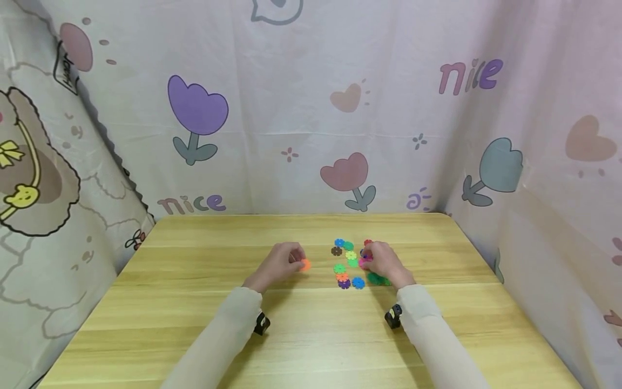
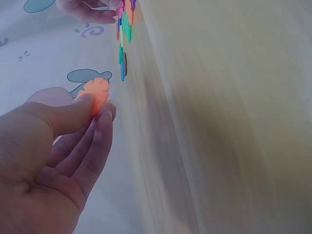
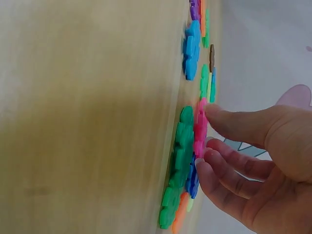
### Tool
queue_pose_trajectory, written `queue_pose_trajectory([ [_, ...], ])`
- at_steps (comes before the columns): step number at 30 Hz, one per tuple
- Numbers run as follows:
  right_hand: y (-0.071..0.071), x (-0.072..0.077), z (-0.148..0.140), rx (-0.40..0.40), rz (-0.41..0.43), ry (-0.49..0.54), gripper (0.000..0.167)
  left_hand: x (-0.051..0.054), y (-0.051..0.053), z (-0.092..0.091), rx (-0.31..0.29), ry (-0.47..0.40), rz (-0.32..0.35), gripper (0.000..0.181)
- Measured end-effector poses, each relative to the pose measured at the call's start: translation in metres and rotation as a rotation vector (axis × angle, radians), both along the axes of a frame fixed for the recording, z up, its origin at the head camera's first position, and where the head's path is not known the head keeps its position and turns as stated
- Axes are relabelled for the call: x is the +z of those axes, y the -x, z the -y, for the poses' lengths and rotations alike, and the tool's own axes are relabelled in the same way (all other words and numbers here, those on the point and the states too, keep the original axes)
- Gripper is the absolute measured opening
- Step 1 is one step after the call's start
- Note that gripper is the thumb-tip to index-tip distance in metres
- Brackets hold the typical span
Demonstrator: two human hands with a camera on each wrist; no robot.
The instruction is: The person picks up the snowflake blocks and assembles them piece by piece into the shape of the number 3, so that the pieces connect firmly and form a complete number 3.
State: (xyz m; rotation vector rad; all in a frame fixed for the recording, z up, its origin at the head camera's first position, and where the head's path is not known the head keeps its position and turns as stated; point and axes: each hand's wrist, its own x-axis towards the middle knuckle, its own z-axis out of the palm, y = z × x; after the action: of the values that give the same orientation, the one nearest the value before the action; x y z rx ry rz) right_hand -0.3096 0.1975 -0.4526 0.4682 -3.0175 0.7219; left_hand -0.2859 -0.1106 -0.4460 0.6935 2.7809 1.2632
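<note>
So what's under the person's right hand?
A pink flower-shaped piece shows at the right hand, with a dark blue piece and green pieces close by. Anything else directly beneath is covered in the head view.

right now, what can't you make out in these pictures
Head view: much of the pink piece, hidden by the right grip.
Left wrist view: part of the held orange piece, behind the left grip.
Right wrist view: the rest of the purple piece, cut off by the top edge; the brown piece's face, turned edge-on.
</note>
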Motion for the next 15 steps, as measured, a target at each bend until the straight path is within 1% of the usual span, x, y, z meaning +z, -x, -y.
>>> queue_pose_trajectory([
  [5, 0.0, -0.001, 0.001, 0.002, 0.001, -0.02, 0.026, 0.001, -0.004, 0.007, -0.015, -0.019, -0.009, 0.005],
  [12, 0.0, -0.001, 0.002, -0.009, 0.002, 0.011, 0.018, -0.001, -0.008, 0.014, -0.005, -0.025, 0.003, 0.006],
  [15, 0.0, -0.001, 0.0, -0.001, -0.005, 0.025, 0.016, -0.002, -0.011, 0.018, 0.002, -0.029, 0.013, 0.009],
])
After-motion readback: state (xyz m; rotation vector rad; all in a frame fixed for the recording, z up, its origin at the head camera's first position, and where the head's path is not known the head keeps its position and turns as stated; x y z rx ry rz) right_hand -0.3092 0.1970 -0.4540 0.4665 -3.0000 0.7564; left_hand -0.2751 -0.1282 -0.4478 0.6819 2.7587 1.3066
